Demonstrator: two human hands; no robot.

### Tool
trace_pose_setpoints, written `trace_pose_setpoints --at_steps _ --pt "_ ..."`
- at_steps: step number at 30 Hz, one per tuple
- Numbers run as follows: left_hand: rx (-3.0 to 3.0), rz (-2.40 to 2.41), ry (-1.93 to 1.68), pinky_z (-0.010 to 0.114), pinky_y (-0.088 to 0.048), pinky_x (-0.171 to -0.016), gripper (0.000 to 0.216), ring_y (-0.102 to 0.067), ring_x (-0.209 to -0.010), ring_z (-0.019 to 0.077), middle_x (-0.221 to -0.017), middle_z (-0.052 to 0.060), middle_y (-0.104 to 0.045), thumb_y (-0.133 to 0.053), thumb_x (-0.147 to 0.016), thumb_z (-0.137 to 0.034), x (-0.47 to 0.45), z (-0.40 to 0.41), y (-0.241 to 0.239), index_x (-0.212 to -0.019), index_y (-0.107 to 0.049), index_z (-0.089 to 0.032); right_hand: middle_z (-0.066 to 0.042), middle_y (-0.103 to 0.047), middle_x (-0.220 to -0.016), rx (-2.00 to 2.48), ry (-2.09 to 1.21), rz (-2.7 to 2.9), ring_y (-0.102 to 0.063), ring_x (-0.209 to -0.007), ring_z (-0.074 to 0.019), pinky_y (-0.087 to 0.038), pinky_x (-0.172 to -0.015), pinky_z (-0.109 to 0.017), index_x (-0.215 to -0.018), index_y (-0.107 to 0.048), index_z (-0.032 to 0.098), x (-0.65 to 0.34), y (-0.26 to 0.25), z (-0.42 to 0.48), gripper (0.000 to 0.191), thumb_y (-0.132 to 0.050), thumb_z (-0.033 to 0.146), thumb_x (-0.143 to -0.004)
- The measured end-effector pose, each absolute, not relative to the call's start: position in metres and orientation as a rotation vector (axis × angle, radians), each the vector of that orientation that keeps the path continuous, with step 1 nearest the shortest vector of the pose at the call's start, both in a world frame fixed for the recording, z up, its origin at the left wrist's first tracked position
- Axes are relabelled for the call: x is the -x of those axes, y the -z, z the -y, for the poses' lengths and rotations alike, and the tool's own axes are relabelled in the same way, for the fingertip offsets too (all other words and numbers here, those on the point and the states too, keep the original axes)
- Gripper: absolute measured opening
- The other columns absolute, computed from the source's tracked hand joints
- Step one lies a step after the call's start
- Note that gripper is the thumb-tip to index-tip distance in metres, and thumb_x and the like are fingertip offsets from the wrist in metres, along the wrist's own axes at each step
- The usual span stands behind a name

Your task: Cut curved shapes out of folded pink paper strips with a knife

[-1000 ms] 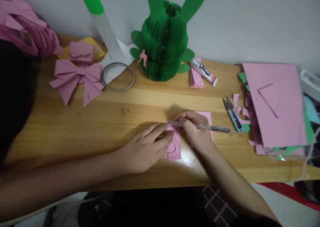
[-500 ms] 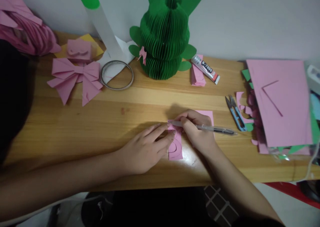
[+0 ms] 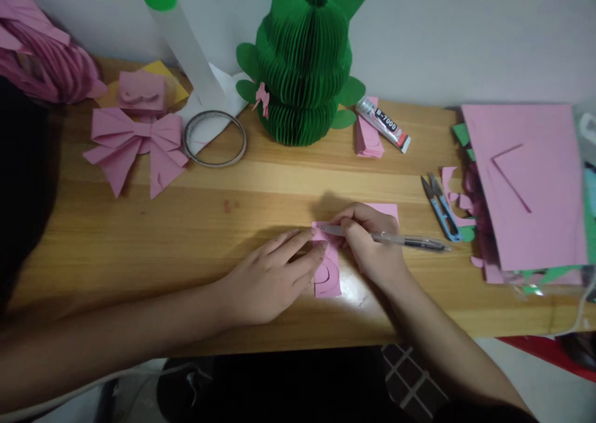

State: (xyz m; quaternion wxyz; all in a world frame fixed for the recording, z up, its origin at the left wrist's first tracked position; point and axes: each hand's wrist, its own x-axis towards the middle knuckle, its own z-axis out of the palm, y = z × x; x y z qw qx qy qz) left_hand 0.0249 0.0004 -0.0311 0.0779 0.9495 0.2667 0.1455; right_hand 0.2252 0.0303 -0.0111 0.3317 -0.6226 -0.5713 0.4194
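A pink paper strip (image 3: 328, 281) lies on the wooden table, with a curved shape drawn on its lower part. My left hand (image 3: 274, 277) rests on the table with its fingers stretched out, the fingertips pressing the strip's left side. My right hand (image 3: 372, 243) grips a clear pen (image 3: 412, 241), its tip on the upper part of the strip. Partly under my right hand lies another pink paper piece (image 3: 388, 210). The line at the pen tip is too small to make out.
Behind my hands stands a green honeycomb paper figure (image 3: 305, 69), beside a glue tube (image 3: 384, 125). Thread snips (image 3: 440, 209) lie to the right, near a stack of pink paper (image 3: 535, 187). A pink paper bow (image 3: 137, 140) and a tape roll (image 3: 189, 140) sit at the left.
The view has shifted slightly. My right hand and the pen have moved a little to the right, with the tip still at the top of the strip. My left hand stays in place.
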Motion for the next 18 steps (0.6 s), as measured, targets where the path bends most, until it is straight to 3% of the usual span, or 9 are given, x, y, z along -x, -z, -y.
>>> trace_pose_setpoints --at_steps 18 --pt "-2.83 -0.77 -0.411 0.04 -0.034 -0.114 0.034 -0.05 -0.132 0.0272 -0.132 0.009 -0.065 -0.044 -0.101 -0.016 -0.024 -0.0009 0.0301 -0.13 -0.06 -0.008 0.001 -0.066 -0.057 1.623 -1.056 1.507 -0.059 -0.052 -0.0124 -0.044 -0.051 -0.027 -0.063 -0.066 0.02 -0.2268 0.0071 -0.0269 0.02 -0.049 0.02 -0.074"
